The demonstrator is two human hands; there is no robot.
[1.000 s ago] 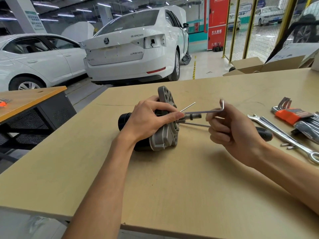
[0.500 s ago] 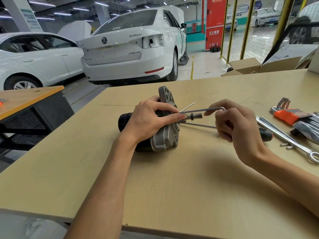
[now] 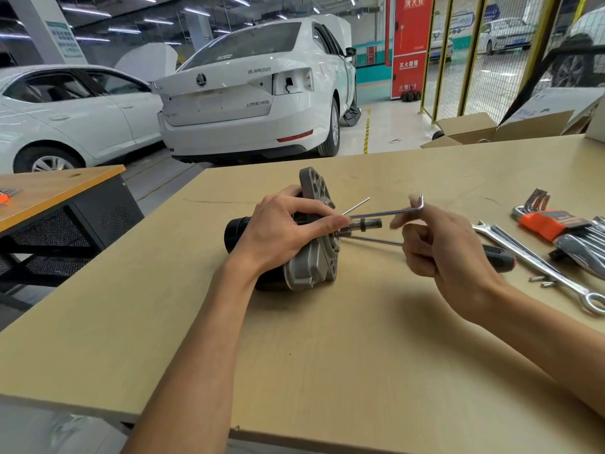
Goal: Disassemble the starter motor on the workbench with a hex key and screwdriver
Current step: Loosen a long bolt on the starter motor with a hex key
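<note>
Presently the starter motor (image 3: pixel 294 247) lies on its side near the middle of the workbench (image 3: pixel 327 355), black cylindrical body toward the left edge, grey cast flange facing the right edge. The left hand (image 3: pixel 284 231) grasps it from above: fingers curled over the housing, index finger extended along the flange face, its tip beside the protruding shaft.

An L-shaped hex key (image 3: pixel 386 212) stands out level from the flange, long arm seated at the motor end, short arm pointing up. The right hand (image 3: pixel 448 247) is at that bent end (motion blur smears the fingertips): index finger and thumb reach toward the key, remaining fingers loosely curled. Whether they actually pinch the key cannot be told; the bend shows just above the hand.

A screwdriver (image 3: pixel 491 253) lies on the surface behind the right hand, thin shaft running to the flange, black handle toward the right edge. Along the right edge: a combination wrench (image 3: pixel 537 270), and a hex key set (image 3: pixel 550 221) in an orange holder.
</note>
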